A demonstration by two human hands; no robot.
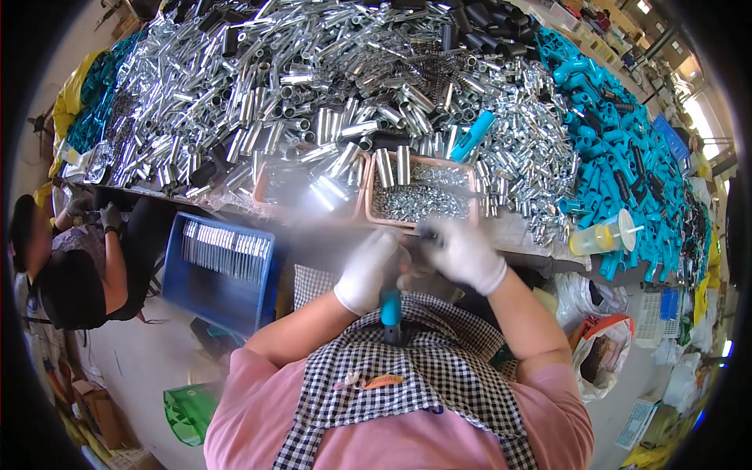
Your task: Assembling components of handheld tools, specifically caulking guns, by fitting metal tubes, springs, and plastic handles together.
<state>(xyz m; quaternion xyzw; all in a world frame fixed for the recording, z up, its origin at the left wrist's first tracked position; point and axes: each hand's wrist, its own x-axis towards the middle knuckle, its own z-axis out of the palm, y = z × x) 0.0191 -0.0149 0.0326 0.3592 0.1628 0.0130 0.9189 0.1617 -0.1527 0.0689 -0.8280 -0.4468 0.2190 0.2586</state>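
My left hand [368, 270], in a white glove, is wrapped round a teal plastic handle [391, 307] with a dark lower end, held in front of my apron. Beside it, my right hand [466, 254], also gloved, is curled with its fingertips toward the left hand. Motion smears those fingers, and the dark bit at their tips is too blurred to name. Just beyond both hands, a pink tray [475, 205] holds small metal parts, with two metal tubes [394, 166] at its left side. A second pink tray [262, 184] with clear plastic and tubes adjoins it.
A large heap of metal tubes [258, 94] covers the table, with teal handles [607, 149] piled at right. A cup of yellow liquid [599, 237] lies tilted near the right edge. At left stands a blue crate [215, 294] of metal parts; another person [78, 266] sits beyond.
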